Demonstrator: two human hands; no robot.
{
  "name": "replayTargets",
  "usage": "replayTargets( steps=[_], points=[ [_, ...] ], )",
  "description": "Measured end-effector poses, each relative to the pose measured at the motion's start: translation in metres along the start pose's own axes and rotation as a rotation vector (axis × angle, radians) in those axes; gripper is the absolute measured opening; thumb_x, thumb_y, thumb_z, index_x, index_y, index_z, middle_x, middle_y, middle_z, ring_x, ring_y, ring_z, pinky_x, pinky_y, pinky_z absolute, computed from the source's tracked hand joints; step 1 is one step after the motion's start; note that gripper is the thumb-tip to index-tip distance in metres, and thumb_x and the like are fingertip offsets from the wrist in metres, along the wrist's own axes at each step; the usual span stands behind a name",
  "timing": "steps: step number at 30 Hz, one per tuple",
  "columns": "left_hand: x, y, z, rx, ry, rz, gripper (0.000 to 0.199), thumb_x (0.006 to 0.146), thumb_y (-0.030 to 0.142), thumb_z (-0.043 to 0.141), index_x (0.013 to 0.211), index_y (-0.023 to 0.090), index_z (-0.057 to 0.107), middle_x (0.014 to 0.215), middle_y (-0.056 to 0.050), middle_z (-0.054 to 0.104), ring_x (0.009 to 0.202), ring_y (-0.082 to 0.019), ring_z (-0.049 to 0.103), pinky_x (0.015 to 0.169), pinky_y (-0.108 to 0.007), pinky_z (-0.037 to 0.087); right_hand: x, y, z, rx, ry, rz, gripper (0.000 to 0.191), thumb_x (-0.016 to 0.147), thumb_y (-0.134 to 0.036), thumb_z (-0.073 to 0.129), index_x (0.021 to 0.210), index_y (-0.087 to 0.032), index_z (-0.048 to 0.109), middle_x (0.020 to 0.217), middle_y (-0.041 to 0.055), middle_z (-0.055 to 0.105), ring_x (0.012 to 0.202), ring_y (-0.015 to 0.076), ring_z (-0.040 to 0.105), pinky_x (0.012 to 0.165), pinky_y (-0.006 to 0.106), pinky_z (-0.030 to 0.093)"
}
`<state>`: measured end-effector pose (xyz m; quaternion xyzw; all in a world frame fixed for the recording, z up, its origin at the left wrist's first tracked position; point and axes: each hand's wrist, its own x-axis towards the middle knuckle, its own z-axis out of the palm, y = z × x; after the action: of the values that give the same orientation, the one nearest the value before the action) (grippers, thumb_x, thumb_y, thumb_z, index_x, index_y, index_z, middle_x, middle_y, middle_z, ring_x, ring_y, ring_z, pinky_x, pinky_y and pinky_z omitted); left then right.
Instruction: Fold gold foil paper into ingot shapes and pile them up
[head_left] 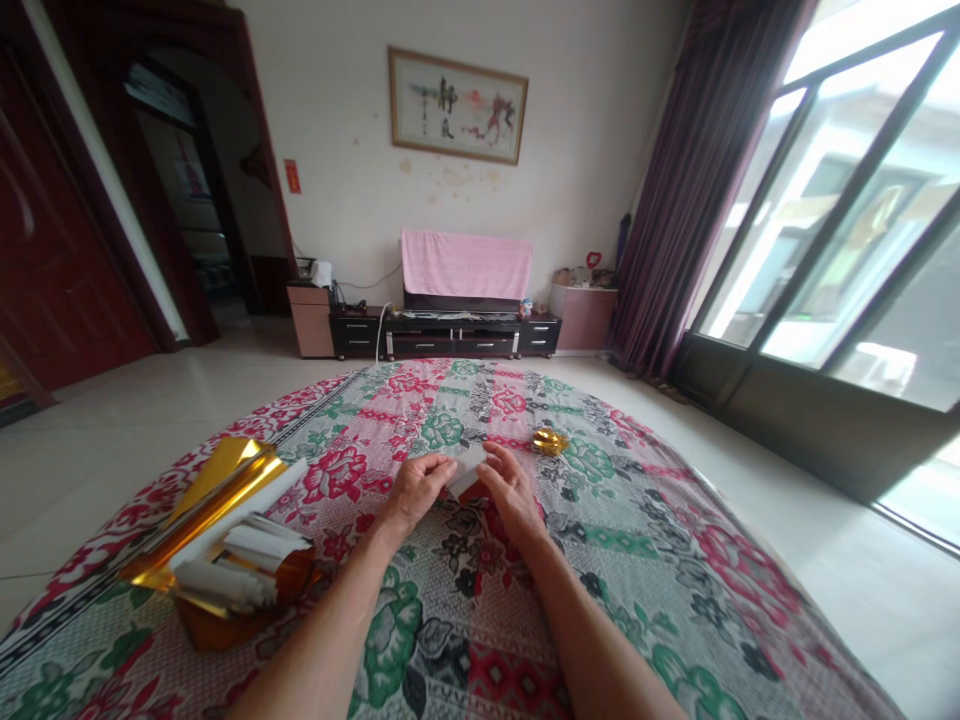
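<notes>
Between my two hands is a small piece of foil paper point(468, 464), white on its upper face with a brownish-gold part showing below. My left hand point(420, 488) pinches its left end between thumb and fingers. At the right end, my right hand point(511, 490) grips it with the thumb in front and the fingers bent behind. Beyond my right hand, a folded gold foil piece point(550, 442) lies on the flowered cloth point(442, 430). To the left, gold foil sheets point(232, 480) lie partly rolled, beside a stack of white-backed strips point(225, 582).
The cloth covers a large rounded table. Across the room stand a low black cabinet point(450, 338) and a screen draped with a pink towel point(466, 264). A purple curtain point(667, 190) and glass doors point(847, 230) are on the right, a doorway point(187, 190) on the left.
</notes>
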<state>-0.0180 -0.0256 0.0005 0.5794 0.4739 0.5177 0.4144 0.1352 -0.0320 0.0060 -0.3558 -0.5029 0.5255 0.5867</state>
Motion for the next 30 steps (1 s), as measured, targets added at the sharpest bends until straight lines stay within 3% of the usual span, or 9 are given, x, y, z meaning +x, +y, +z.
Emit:
replayTargets(
  steps=[4,15,24,30],
  points=[
    [0.000,0.002,0.000,-0.072,0.027,-0.039,0.033,0.069,0.044,0.057,0.077,0.014,0.065,0.063,-0.001,0.062,0.052,-0.012,0.053,0.048,-0.022,0.042,0.002,0.004,-0.002,0.028,-0.031,-0.008,0.046,0.068,-0.034,0.064,0.109,-0.019,0.051,0.088,0.0046,0.063,0.073,0.0168,0.060,0.062,0.028,0.051],
    [-0.002,0.008,0.003,-0.146,0.029,-0.107,0.030,0.067,0.042,0.060,0.080,0.015,0.064,0.064,0.000,0.061,0.053,-0.013,0.054,0.048,-0.023,0.045,0.007,0.012,-0.002,0.050,0.003,-0.040,0.045,0.065,-0.034,0.067,0.105,-0.019,0.051,0.067,-0.0033,0.059,0.055,0.0109,0.056,0.052,0.023,0.047],
    [-0.006,0.017,0.001,-0.099,-0.121,-0.067,0.032,0.071,0.041,0.056,0.087,0.015,0.065,0.071,-0.002,0.064,0.060,-0.013,0.056,0.051,-0.021,0.042,0.008,0.021,0.000,-0.062,0.004,-0.111,0.045,0.067,-0.034,0.064,0.107,-0.019,0.049,0.066,-0.0037,0.059,0.049,0.0100,0.054,0.047,0.022,0.046],
    [-0.009,0.019,0.006,-0.132,-0.202,-0.075,0.048,0.066,0.033,0.064,0.109,0.017,0.056,0.085,-0.002,0.064,0.069,-0.014,0.058,0.057,-0.020,0.044,0.007,0.023,0.001,-0.123,0.005,-0.135,0.043,0.069,-0.030,0.062,0.108,-0.019,0.048,0.068,-0.0034,0.058,0.052,0.0097,0.053,0.048,0.021,0.044]
  ],
)
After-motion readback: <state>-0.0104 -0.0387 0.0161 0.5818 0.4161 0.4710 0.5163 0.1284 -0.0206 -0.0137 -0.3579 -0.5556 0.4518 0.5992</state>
